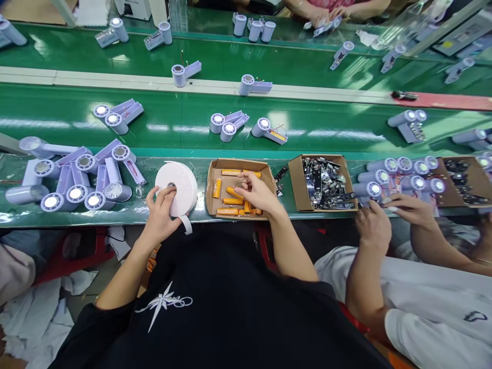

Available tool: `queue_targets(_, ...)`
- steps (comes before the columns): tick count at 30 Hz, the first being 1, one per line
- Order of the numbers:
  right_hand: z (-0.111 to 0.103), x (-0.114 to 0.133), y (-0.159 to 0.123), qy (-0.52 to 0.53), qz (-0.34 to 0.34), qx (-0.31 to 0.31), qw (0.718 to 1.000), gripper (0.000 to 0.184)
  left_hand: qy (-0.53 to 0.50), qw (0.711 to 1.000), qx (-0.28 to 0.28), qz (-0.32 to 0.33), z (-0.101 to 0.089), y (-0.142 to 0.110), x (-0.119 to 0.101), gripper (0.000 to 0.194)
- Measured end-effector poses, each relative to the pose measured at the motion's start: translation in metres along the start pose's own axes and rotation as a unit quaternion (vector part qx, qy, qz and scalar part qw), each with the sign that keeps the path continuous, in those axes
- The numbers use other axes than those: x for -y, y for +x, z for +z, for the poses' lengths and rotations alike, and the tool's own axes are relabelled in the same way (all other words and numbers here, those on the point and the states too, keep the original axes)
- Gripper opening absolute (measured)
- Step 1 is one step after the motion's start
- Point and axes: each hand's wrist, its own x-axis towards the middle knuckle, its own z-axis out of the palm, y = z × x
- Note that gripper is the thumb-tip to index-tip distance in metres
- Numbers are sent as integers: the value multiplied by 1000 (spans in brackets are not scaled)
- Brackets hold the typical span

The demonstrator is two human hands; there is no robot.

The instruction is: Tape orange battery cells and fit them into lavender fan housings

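Observation:
My left hand (161, 210) is closed on a wide roll of white tape (183, 179), its fingertips at the hole in the middle. A loose tape end (186, 224) hangs over the bench edge near my thumb. My right hand (255, 192) reaches into a shallow cardboard box (211, 171), its fingers pinched at an orange battery (233, 192) with a thin wire near the fingertips. Several more orange batteries (230, 211) lie in that box, some partly hidden under my hand.
Pale purple handheld fan bodies (61, 174) crowd the bench at left; others (230, 125) ride the green belt (165, 113). Right of me stands a box of small black and metal parts (323, 182). A co-worker's hands (374, 220) work beside it. Another person's hands (326, 15) show across the line.

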Motion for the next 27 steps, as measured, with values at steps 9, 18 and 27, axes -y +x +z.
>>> queue_targets(9,-2,5,9,-220,-24,17,975,25,6,997,48,53,-2,-1,-2,71)
queue_targets(18,-5,48,-21,186,-44,-39,981,59,36,982,120,143,-7,-1,-5,78)
queue_targets(27,7,56,-21,164,-68,48,983,59,33,965,182,183,-17,6,-12,74)
